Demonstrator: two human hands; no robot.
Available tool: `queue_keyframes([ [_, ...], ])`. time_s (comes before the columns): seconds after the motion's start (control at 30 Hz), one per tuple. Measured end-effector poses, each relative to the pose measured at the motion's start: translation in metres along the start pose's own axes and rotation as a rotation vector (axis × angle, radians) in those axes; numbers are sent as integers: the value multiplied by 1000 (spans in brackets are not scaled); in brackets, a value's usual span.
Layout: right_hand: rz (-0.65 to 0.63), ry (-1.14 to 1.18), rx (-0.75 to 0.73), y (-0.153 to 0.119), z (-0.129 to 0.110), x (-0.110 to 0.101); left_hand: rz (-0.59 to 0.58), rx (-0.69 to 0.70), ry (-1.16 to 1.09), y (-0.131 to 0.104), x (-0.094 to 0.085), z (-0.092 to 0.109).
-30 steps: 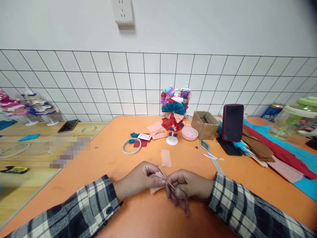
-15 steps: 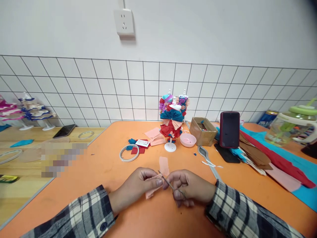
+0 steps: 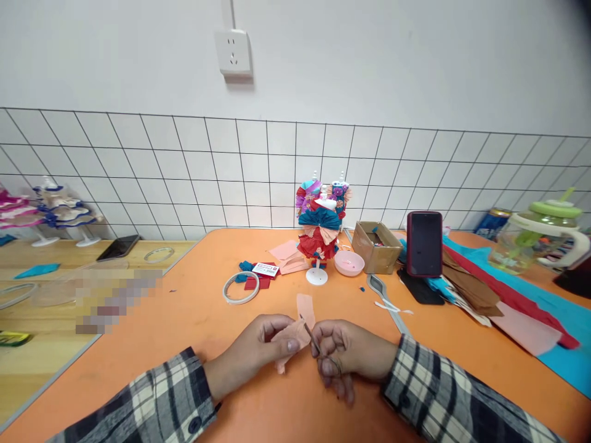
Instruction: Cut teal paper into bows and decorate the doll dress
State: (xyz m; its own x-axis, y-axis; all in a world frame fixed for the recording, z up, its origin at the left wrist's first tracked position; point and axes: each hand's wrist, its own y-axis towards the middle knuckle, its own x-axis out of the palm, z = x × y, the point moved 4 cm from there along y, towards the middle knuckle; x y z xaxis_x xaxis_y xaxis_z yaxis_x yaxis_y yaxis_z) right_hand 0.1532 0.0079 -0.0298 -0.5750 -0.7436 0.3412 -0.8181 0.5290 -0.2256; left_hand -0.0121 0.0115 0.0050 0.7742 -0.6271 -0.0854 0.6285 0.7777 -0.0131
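Observation:
My left hand (image 3: 265, 344) pinches a folded piece of peach crepe paper (image 3: 295, 335) between thumb and fingers. In my right hand (image 3: 344, 354) is a small pair of scissors (image 3: 310, 334), its blades pointing up and left at the paper's right edge. The fingers cover most of the scissor handles. A separate peach paper strip (image 3: 305, 306) lies flat on the orange table just beyond the hands. Behind it stands a small dress form (image 3: 318, 240) on a white base, dressed in teal, peach and red ruffled paper.
A roll of tape (image 3: 241, 288) lies left of the dress form, by red and teal scraps. On the right are a pink bowl (image 3: 349, 263), a cardboard box (image 3: 376, 249), a propped phone (image 3: 424, 245), stacked coloured papers (image 3: 475, 283) and a clear jug (image 3: 517, 246).
The held paper has turned and spreads wider over my left fingers. The scissors have drawn slightly toward the paper's right edge, and my right hand has shifted a little.

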Motion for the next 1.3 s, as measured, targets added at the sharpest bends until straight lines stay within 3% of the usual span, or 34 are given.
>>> queue_keyframes([
  [0.2, -121, 82, -41, -4, 0, 6, 70, -11, 16, 1, -2, 1],
  [0.3, -160, 91, -60, -4, -1, 12, 29, 28, 50, 2, 0, 1],
  [0.43, -144, 68, -56, -3, 1, 13, 3, 60, 88, 2, 1, 1],
  [0.63, -79, 17, -47, 1, 5, 7, 57, 45, 201, 1, -1, 2],
  [0.8, -143, -19, -29, -3, -1, 9, 32, 15, 251, 1, 5, 3],
  [0.87, -50, -131, -72, -6, -11, 3, 58, -9, 190, 2, 4, 2],
  [0.9, 67, -231, -103, -8, -18, -4, 83, -20, 148, 2, 3, 2],
  [1.0, 572, -736, -146, -21, -40, -30, 154, -66, 11, 2, -1, 0],
  [1.07, 822, -1099, -79, -30, -50, -44, 186, -96, -43, 3, -3, -4],
  [1.13, 874, -1230, 34, -32, -49, -56, 208, -105, -66, 3, -4, -10],
  [1.3, 788, -984, 152, -33, -35, -75, 206, -105, -141, 5, -4, -21],
])
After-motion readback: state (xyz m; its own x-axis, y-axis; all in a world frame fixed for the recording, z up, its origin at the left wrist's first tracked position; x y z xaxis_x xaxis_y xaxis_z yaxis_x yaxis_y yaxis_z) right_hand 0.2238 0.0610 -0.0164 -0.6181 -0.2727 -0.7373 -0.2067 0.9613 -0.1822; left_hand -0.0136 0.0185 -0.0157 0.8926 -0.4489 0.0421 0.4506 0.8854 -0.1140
